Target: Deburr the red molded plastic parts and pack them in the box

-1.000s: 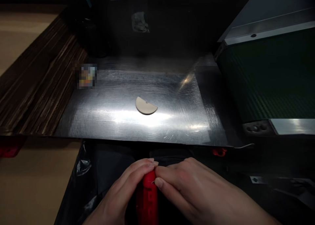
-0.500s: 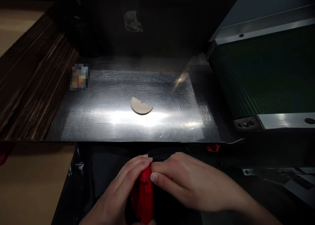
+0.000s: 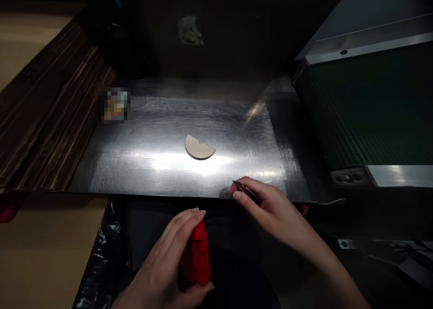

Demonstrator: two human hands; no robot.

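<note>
My left hand (image 3: 164, 261) is wrapped round a red plastic part (image 3: 202, 259), with the fingers over its top and the thumb at its lower end. The part stands roughly upright in front of my lap; its exact kind I cannot make out. To the right, my right hand (image 3: 275, 209) pinches a slim dark pointed tool (image 3: 248, 192) at the front edge of the metal tabletop (image 3: 158, 128). The tool's tip points up and left. A beige half-round piece (image 3: 199, 149) with a small notch in its straight edge lies on the metal.
Stacked brown cardboard sheets (image 3: 57, 106) rise at the left, beside a blurred colourful item (image 3: 117, 105). A green conveyor belt (image 3: 372, 106) runs at the right. A small clear bag (image 3: 190, 30) is at the dark back. Black plastic (image 3: 101, 259) hangs at lower left.
My right hand has left the red part and moved up and right to the table edge, with the dark tool now showing in it. My left hand still holds the red part.
</note>
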